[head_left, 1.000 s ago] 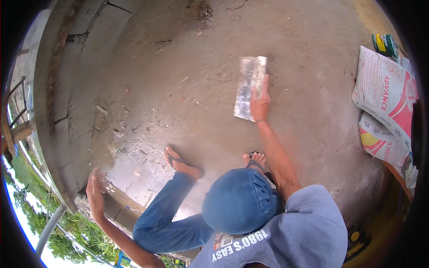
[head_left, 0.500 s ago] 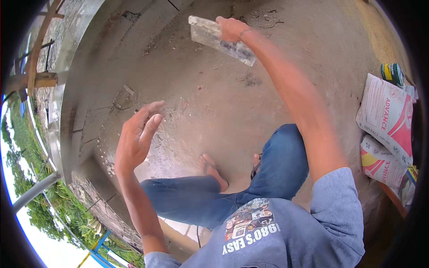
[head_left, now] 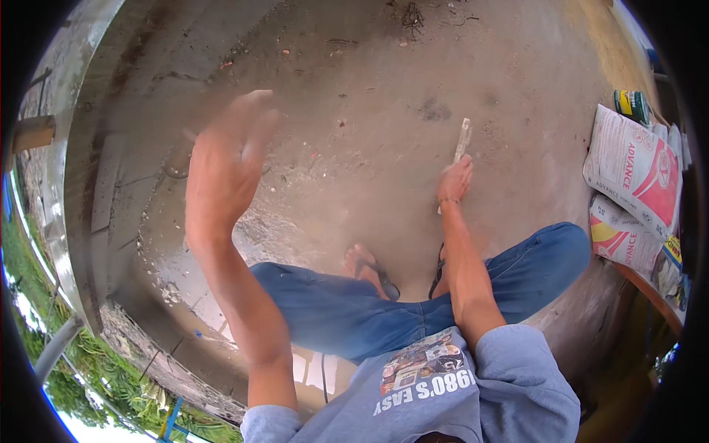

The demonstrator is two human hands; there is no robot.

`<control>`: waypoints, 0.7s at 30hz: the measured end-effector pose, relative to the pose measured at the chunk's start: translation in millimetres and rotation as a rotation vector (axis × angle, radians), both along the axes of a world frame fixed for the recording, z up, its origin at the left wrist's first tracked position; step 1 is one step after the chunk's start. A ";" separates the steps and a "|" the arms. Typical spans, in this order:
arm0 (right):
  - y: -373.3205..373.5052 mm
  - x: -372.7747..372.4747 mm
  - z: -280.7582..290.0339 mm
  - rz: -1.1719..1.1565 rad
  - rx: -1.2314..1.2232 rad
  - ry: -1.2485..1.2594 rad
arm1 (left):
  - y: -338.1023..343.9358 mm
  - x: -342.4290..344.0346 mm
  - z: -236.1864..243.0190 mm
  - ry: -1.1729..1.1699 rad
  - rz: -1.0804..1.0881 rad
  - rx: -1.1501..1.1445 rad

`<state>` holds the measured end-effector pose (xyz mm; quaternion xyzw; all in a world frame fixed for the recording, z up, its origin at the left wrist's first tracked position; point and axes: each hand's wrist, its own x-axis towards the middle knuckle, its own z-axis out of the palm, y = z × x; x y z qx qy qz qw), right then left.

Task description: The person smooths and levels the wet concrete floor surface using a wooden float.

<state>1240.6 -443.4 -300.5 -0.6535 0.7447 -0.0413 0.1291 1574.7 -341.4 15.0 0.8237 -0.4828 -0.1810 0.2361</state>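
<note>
My right hand (head_left: 456, 181) is closed around a flat rectangular plastering trowel (head_left: 464, 139), turned almost edge-on and crusted with pale cement. The trowel is low over the grey concrete floor (head_left: 369, 140) in front of my right foot; I cannot tell whether it touches. My left hand (head_left: 225, 166) hangs in the air on the left, above the floor and holding nothing that shows. Its fingers are blurred but look stretched out. A dark smudge (head_left: 433, 111) marks the floor just beyond the trowel.
Printed cement bags (head_left: 634, 170) are stacked at the right, beside a green can (head_left: 631, 105). A raised pale edge (head_left: 70, 170) curves along the left, with greenery (head_left: 96, 391) beyond. My sandalled feet (head_left: 375, 273) are on the floor. Twiggy debris (head_left: 413, 18) lies far off.
My right hand has drawn the trowel back toward me and turned it from broadside to nearly edge-on. The left hand has risen farther away from my body. My right knee has swung outward.
</note>
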 end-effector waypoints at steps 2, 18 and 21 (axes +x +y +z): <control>60.9 80.9 -8.2 0.229 -0.030 -0.124 | -0.7 4.4 -3.5 0.010 -0.042 -0.035; -55.8 147.4 24.0 0.121 -0.046 -0.100 | 44.1 35.4 2.2 -0.039 0.244 -0.044; -4.7 220.1 2.0 0.447 -0.036 -0.156 | 43.7 33.2 6.5 0.024 0.266 -0.086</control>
